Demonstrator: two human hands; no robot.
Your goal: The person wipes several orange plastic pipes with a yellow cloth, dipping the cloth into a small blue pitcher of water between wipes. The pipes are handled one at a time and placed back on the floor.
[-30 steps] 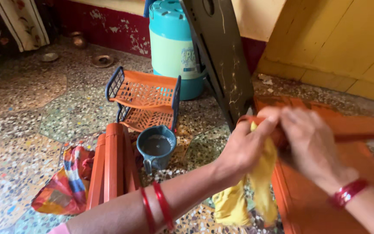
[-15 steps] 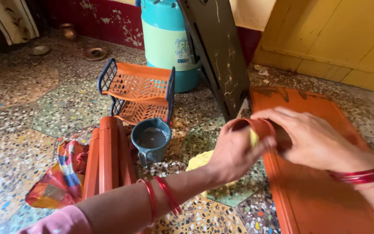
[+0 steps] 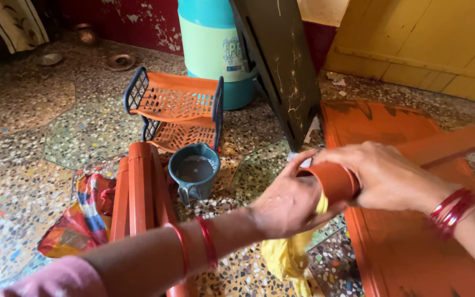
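Cloth [image 3: 290, 256], yellow, hangs at 6 o'clock from our left hand [image 3: 287, 203], fingers curled shut on it against the orange tube [image 3: 333, 180]. Our right hand [image 3: 386, 176] at 3 o'clock wraps tightly round that tube. Beyond, at 10 o'clock, we see a grey mug [image 3: 193, 171] and an orange rack [image 3: 177, 113].

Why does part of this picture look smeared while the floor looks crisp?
Head view: the far end of the orange tube is streaked by motion blur, and the right hand holding it is slightly soft; the blue mug and speckled floor are sharp. Soft daylight, faint shadows, no strong glare. The left hand with the yellow cloth is fairly clear.
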